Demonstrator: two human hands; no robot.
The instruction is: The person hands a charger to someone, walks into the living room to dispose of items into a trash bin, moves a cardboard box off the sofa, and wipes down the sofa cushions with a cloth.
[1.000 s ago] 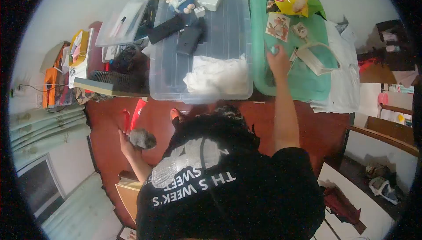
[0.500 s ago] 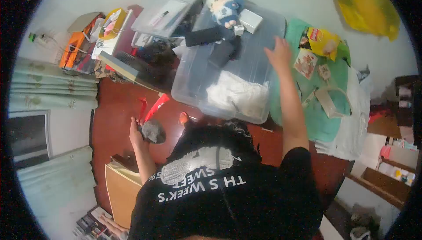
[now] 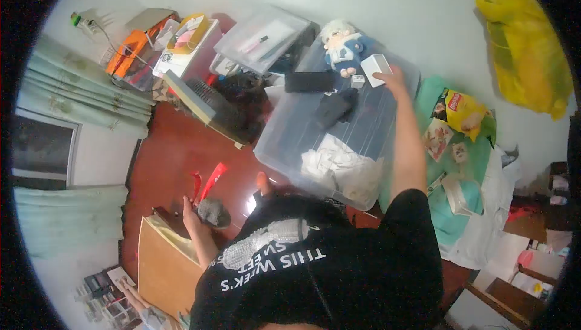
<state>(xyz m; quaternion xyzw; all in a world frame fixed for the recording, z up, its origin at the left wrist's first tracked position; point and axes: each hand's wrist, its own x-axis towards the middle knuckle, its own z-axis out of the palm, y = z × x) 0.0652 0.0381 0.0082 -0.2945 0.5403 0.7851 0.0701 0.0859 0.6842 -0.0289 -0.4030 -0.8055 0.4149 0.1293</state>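
Observation:
On the left, my left hand [image 3: 192,218] holds a grey fuzzy object [image 3: 213,212], and red strips [image 3: 213,179] stick up beside it. My right hand [image 3: 394,82] reaches over a clear plastic bin lid [image 3: 363,118], its fingers closed on the edge of a small white box [image 3: 376,67]. Next to that box sit a doll [image 3: 344,49] in blue and white and a tiny white box [image 3: 358,81]. A black case [image 3: 308,82], a dark grey item [image 3: 336,109] and a crumpled white cloth [image 3: 342,166] also lie on the lid.
Right of the bin, a green lid [image 3: 463,176] holds a yellow chip bag [image 3: 463,112] and a white strap-like item [image 3: 458,194]. A yellow bag [image 3: 526,55] hangs on the wall. A fan [image 3: 209,100] and a clear box [image 3: 263,39] stand left of the bin.
My right hand has left the small item on the green lid, moved left over the clear bin and taken hold of the white box. My left hand keeps its hold. The view has turned.

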